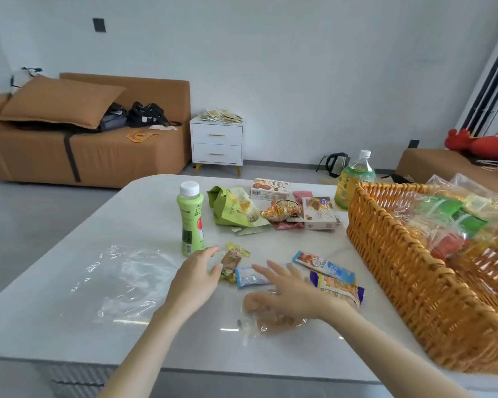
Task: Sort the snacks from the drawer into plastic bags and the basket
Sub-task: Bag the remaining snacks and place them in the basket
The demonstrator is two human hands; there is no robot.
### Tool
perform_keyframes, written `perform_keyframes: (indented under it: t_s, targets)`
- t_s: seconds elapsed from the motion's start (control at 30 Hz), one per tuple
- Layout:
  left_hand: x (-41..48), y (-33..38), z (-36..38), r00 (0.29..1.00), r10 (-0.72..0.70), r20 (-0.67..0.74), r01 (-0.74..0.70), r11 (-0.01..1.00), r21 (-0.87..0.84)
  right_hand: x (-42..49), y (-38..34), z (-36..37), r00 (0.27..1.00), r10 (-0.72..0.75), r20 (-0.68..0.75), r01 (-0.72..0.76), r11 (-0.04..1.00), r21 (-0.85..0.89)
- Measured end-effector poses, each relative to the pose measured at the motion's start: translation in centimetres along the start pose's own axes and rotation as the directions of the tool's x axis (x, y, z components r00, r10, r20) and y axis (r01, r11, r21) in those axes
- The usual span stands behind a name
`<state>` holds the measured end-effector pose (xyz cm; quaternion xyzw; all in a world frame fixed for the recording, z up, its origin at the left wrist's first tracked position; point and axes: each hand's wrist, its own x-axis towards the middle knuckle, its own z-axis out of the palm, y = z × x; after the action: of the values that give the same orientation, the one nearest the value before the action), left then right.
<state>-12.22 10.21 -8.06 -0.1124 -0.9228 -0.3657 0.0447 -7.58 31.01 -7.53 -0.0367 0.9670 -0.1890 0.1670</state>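
The fingers (211,251) of my left hand (196,278) are straight and loosely together. Their tips are at the near-left edge of the yellow-brown packet (234,258), though I cannot tell whether they touch it, and nothing is pinched. The fingers (276,271) of my right hand (291,294) are spread wide and hold nothing. They reach over the pale blue packet (249,277), while the palm covers part of the clear-wrapped pastry (273,320).

I judge that both hands are set to rake this near cluster together, which suits flat open palms better than a grip. The blue wafer packet (324,265) and the purple-edged packet (341,290) lie just right of my right hand.

The clear plastic bag (121,282) is flat on the table (55,326) to the left, near enough to slide snacks towards. The green bottle (191,219) stands upright just beyond my left fingertips, so a careless sweep could tip it.

The basket (408,271) is on the right and already holds bagged snacks. A further heap waits at the far side: the green pouch (232,208) and two boxes (318,214).
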Motion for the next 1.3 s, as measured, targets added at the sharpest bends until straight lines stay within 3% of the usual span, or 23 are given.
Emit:
perform_keyframes:
  t_s: [0.07,0.13,0.33,0.43,0.53,0.6,0.83,0.93,1.07,1.23,1.3]
  targets:
    - [1.2,0.2,0.7,1.0,-0.006,-0.002,0.006,1.0,-0.017,0.9,0.1,1.8,0.989,-0.002,0.148,0.03,0.982,-0.188]
    - [2.0,0.2,1.2,1.0,-0.005,-0.012,0.005,1.0,-0.03,1.9,0.9,2.7,0.996,-0.026,0.08,0.047,0.963,-0.266]
    - [3.1,0.0,2.8,1.0,0.01,-0.009,-0.01,1.0,-0.011,3.3,2.7,0.1,0.996,0.057,-0.069,-0.081,0.901,-0.427]
    - [3.5,-0.3,3.5,0.999,0.002,0.049,-0.002,1.0,-0.002,4.6,3.2,-2.8,0.967,0.035,-0.252,-0.127,0.923,-0.362]
    - [4.8,0.1,4.0,0.997,0.034,0.068,-0.033,0.999,-0.015,7.5,4.7,-5.7,0.887,0.018,-0.461,-0.135,0.966,-0.222]
    - [6.1,0.7,4.1,0.997,0.048,0.061,-0.047,0.999,-0.023,10.0,5.7,-7.1,0.853,0.007,-0.521,-0.123,0.974,-0.189]
    - [10.1,1.5,5.5,0.991,0.135,-0.022,-0.136,0.987,-0.084,18.9,8.3,-8.6,0.931,0.09,-0.354,-0.12,0.991,-0.064]
    - [10.9,0.9,6.4,0.992,0.127,-0.008,-0.127,0.989,-0.074,20.2,9.0,-8.0,0.9,0.069,-0.43,-0.096,0.995,-0.041]
    - [11.1,0.3,6.4,0.996,0.093,0.009,-0.092,0.992,-0.09,18.3,8.6,-7.3,0.886,-0.079,-0.457,0.012,0.989,-0.148]
    - [10.8,1.0,6.3,0.996,0.079,0.03,-0.075,0.99,-0.117,13.4,7.4,-7.8,0.958,-0.12,-0.261,0.059,0.971,-0.23]
    - [10.6,1.1,6.4,0.996,0.08,0.024,-0.077,0.99,-0.116,13.4,7.0,-9.0,0.919,-0.08,-0.385,0.013,0.985,-0.174]
